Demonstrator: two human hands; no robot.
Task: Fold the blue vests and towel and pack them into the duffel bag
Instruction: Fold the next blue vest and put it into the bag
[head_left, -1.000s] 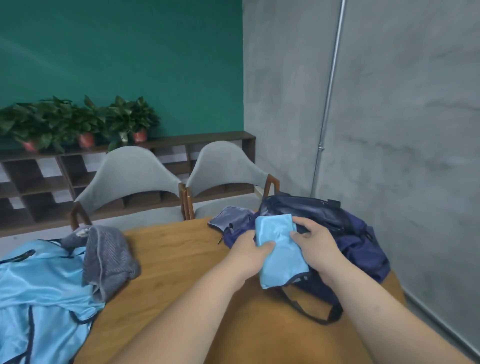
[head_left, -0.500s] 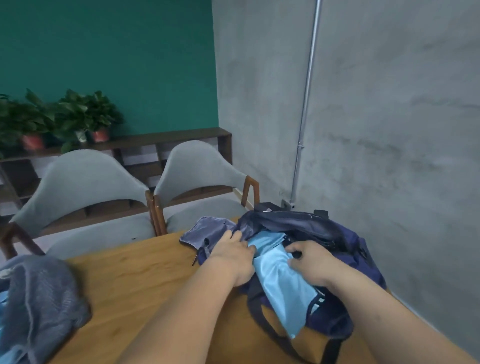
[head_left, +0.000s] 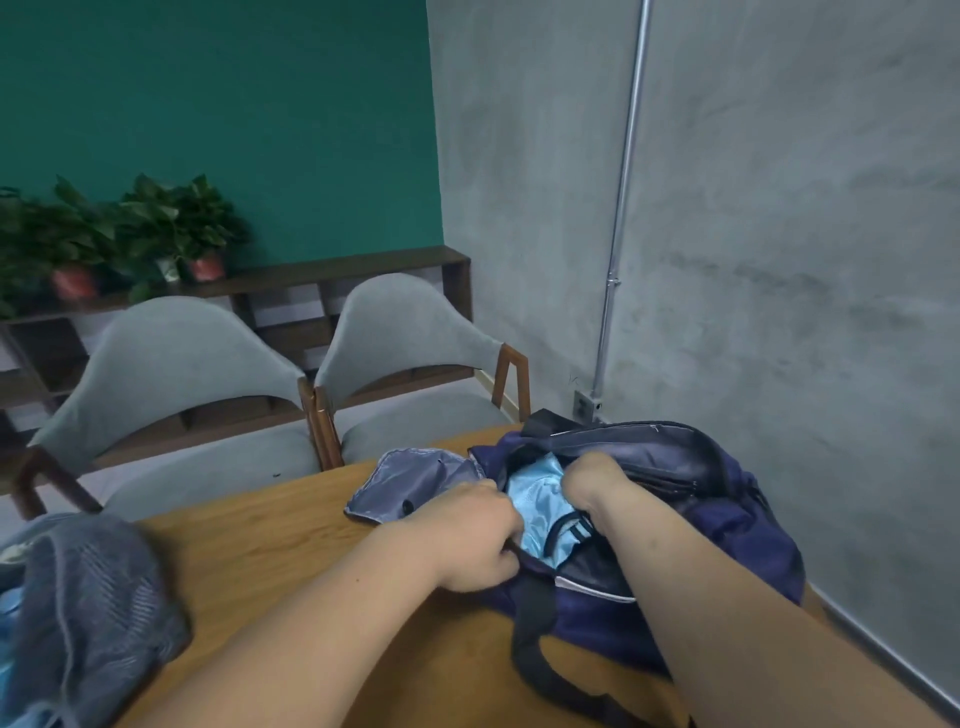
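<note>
While your left hand (head_left: 467, 538) curls its fingers round the near rim of the duffel bag (head_left: 737, 525), pinching the navy fabric at the mouth, your right hand (head_left: 595, 475) is bent at the wrist and sunk knuckles-up into the opening. Its fingers are hidden inside the bag, so you cannot tell whether they grip or only press. The two hands sit close together, with the folded vest (head_left: 530, 499) between them: pale blue and shiny with dark trim, it lies inside the bag, and its top shows through the open mouth.

The bag rests on the wooden table (head_left: 280, 551) at your 1 o'clock, near the grey wall. A grey-lined flap (head_left: 410, 483) is folded out at the bag's 9 o'clock end. A black strap (head_left: 530, 639) loops down from the bag's near side towards 6 o'clock, lying on the tabletop.

At your 9 o'clock the grey towel (head_left: 98, 597) sits in a loose, crumpled heap on the table. A sliver of a second blue vest (head_left: 7, 623) peeks out from under it at the frame's edge.

Beyond the table, two grey chairs (head_left: 171, 358) stand side by side at 11 and 12 o'clock. Potted plants (head_left: 156, 228) sit on a dark shelf at 10 o'clock. A metal pipe (head_left: 623, 208) runs up the wall at 1 o'clock.
</note>
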